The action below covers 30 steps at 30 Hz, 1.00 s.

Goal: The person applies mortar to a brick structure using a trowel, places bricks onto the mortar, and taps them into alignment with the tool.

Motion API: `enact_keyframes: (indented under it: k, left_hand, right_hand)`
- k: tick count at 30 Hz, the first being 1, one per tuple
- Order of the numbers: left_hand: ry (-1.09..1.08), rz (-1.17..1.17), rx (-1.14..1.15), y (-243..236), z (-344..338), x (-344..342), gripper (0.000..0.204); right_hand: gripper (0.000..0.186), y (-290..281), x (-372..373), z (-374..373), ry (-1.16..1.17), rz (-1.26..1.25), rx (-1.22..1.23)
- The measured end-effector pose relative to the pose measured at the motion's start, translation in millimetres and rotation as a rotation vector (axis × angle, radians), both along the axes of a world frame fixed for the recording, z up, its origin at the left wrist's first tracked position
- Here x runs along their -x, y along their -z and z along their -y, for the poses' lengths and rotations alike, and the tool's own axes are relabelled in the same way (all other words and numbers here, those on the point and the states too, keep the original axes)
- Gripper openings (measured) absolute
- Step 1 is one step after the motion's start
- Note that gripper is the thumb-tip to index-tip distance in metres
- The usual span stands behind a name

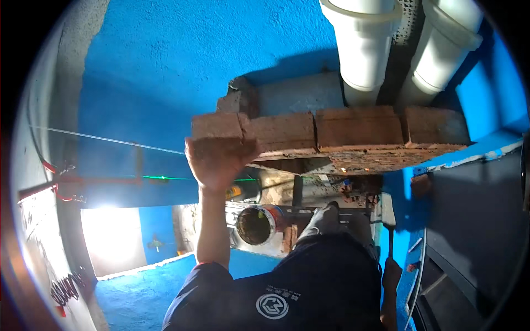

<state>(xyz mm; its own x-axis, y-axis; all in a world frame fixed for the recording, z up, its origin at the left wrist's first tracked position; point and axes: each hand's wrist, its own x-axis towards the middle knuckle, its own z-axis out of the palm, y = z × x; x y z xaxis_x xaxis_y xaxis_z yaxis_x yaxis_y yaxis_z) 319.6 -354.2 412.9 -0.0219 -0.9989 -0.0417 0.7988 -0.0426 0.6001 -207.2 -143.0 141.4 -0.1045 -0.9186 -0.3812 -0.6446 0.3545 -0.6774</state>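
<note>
My left hand (218,163) is raised to the left end of a row of red bricks (359,127). Its fingers wrap the near edge of the end brick (216,126), which lies in line with the others. Behind that brick stands a broken brick piece (238,98) against the blue wall. Low on the right, my right hand (392,273) is closed around the dark handle of a brick trowel (387,211), its pale flat blade pointing away from me. Shadow hides most of the right fingers.
A taut white string (110,138) runs from the left wall to the bricks. Two white pipes (361,49) rise behind the row. Below are a round bucket (255,226) and loose bricks (290,238). The blue wall (403,204) and a dark panel (469,204) bound the right side.
</note>
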Motion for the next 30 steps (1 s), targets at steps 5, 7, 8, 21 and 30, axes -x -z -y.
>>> enact_keyframes:
  k: [5,7,8,21,30]
  left_hand:
    - [-0.014,-0.574,-0.163,40,-65,116,0.085]
    - [0.056,-0.526,-0.213,62,-80,146,0.085]
    - [0.083,-0.526,-0.221,69,-85,158,0.087]
    - [0.376,-0.44,-0.581,80,-106,242,0.095]
    - [-0.085,-0.291,-0.292,142,-105,272,0.062]
  right_hand:
    - [0.031,-87,-14,77,-0.343,0.008,0.198]
    - [0.028,-106,-20,94,-0.242,0.233,0.135]
    - [0.026,-104,-16,98,-0.284,0.272,0.184]
    - [0.066,-172,-86,155,-0.564,0.549,0.33]
    - [0.04,-146,-92,142,-0.337,0.663,0.348]
